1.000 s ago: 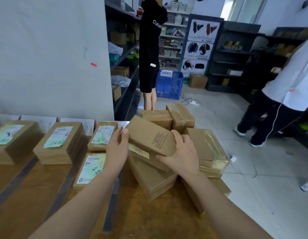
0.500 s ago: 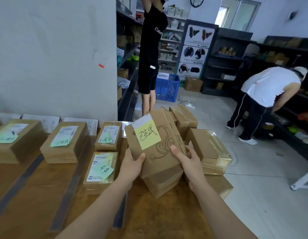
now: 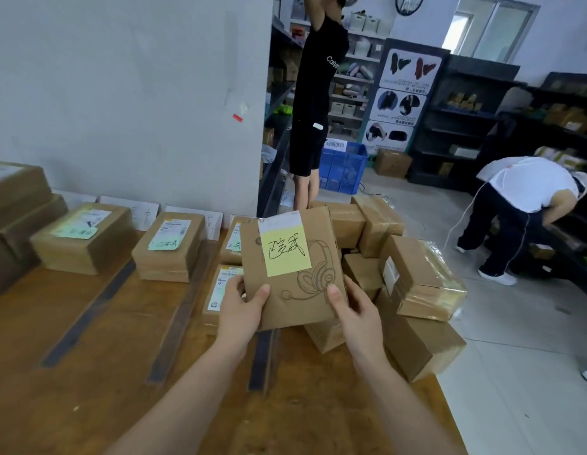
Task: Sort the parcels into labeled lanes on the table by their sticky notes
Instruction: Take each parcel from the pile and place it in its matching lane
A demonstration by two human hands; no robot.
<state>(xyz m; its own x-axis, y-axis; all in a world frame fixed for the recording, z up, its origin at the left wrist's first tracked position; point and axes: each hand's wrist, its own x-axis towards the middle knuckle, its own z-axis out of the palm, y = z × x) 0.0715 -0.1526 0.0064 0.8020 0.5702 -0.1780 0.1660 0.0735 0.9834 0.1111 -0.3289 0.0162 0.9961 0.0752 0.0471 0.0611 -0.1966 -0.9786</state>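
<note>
Head view — brown parcel [image 3: 295, 290], headset sketch, yellow sticky note [image 3: 287, 254].

Far past the grip a person in black [image 3: 316, 93] stands by a blue crate [image 3: 346, 167], and off to its right a person in white [image 3: 528, 185] bends toward dark shelves [image 3: 569, 139].

On my feed I see L hand [image 3: 241, 310] & R hand [image 3: 357, 315] both bare, thumbnails [image 3: 333, 289] short & plain. L forearm [image 3: 200, 389] bare to frame edge at 7 o'clock, R forearm [image 3: 403, 405] same at 5 o'clock.
</note>
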